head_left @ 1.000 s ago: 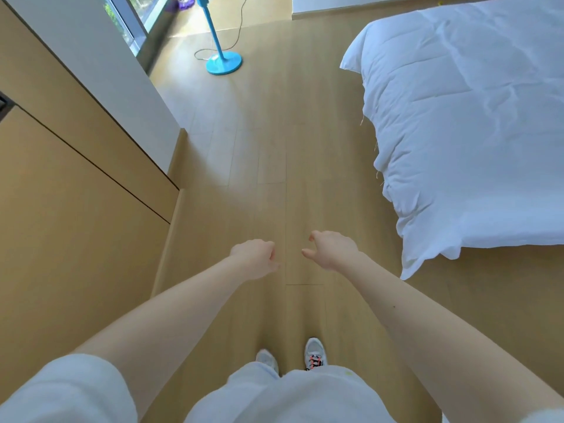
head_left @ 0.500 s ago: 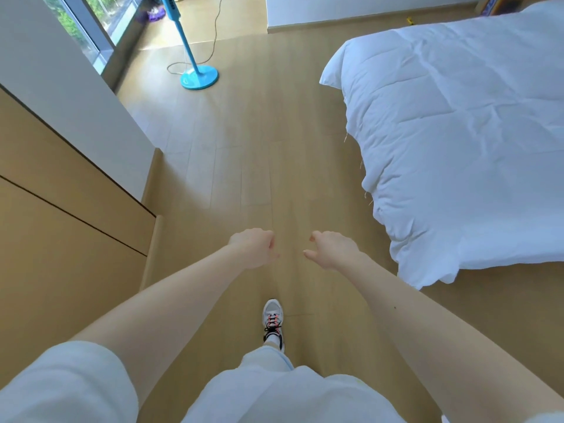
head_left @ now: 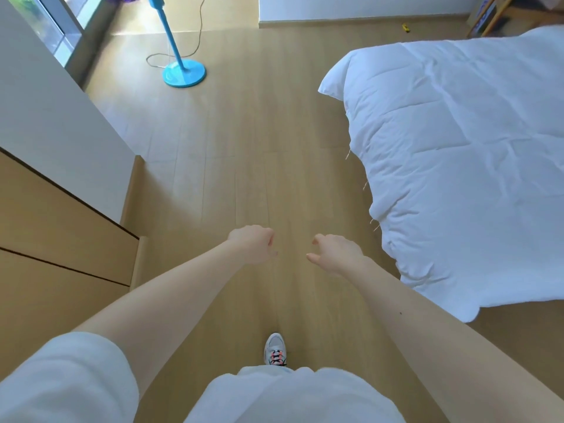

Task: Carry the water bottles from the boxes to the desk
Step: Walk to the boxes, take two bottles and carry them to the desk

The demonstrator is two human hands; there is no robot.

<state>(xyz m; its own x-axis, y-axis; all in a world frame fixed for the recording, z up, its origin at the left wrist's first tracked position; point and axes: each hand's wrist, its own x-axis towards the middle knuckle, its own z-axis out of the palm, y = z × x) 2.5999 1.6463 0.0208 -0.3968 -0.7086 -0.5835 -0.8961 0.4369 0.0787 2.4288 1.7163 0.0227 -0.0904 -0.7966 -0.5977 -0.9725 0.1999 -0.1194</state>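
Looking straight down over two bare forearms stretched forward above a wood floor [head_left: 259, 141].

Find the left hand [head_left: 251, 244] out ahead of the body, fingers [head_left: 270, 239] curled into a fist, gripping nothing. Find the right hand [head_left: 337, 254] near it, apart by a narrow gap. Fingers loosely bent, thumb and forefinger pointing toward the left hand, holding nothing. Both hovering over bare floorboards, touching no object.

Cannot tell from this view where the water bottles, the boxes or the surface stand.

Below the hands: one pale shoe [head_left: 275, 349] with pink and black laces, planted on the floor and partly covered by a white garment [head_left: 290, 395]. White sleeve [head_left: 67, 380] at lower left.

Right side: bed under a rumpled white duvet [head_left: 457, 163], its near corner hanging down toward the floor, well apart from the right hand.

Left side: wood cabinet fronts [head_left: 55, 239] split by dark seams, meeting a white wall panel [head_left: 45, 111]. Beyond that, a window [head_left: 36, 22] at the top left corner.

Far end of the floor: blue fan stand [head_left: 183, 73], round base flat on the boards, pole tilted in the wide-angle view, pale cord [head_left: 200, 29] looping beside it. Small yellow item [head_left: 405, 27] near the far baseboard, too small to identify. Wooden shelf frame [head_left: 494, 16] at top right, contents blurred.
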